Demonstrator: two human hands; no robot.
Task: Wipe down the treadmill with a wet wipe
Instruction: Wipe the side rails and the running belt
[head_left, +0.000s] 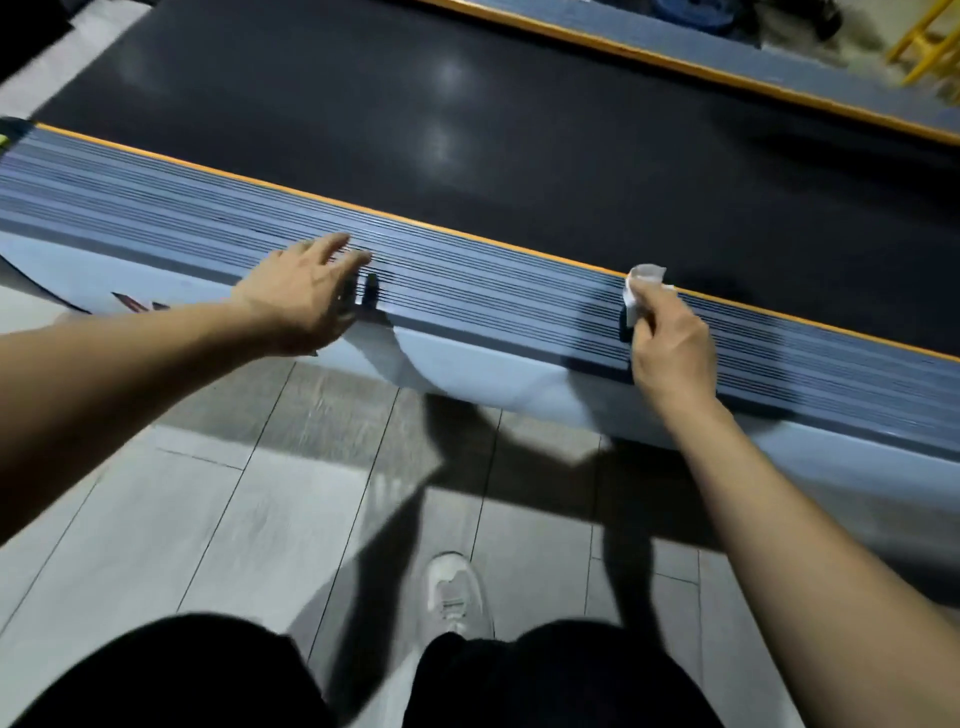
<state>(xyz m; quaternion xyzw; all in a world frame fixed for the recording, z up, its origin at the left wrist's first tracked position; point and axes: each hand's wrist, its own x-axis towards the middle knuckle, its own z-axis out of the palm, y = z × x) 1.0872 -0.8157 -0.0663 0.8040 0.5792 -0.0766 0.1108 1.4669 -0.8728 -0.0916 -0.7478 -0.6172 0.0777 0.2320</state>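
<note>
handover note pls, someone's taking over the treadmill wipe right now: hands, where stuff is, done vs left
Left hand: open, fingers straight, resting on the near side rail.
Right hand: pinching the wipe, pressed onto the same rail close to its orange edge strip.
Belt lies beyond the rail; far rail at top of view.
Person stands on the floor beside the treadmill, one white shoe in view.
Done: cannot tell how much rail is already wiped; the picture is motion-blurred.
Left: likely the rest of this rail, the belt, the far rail.
</note>
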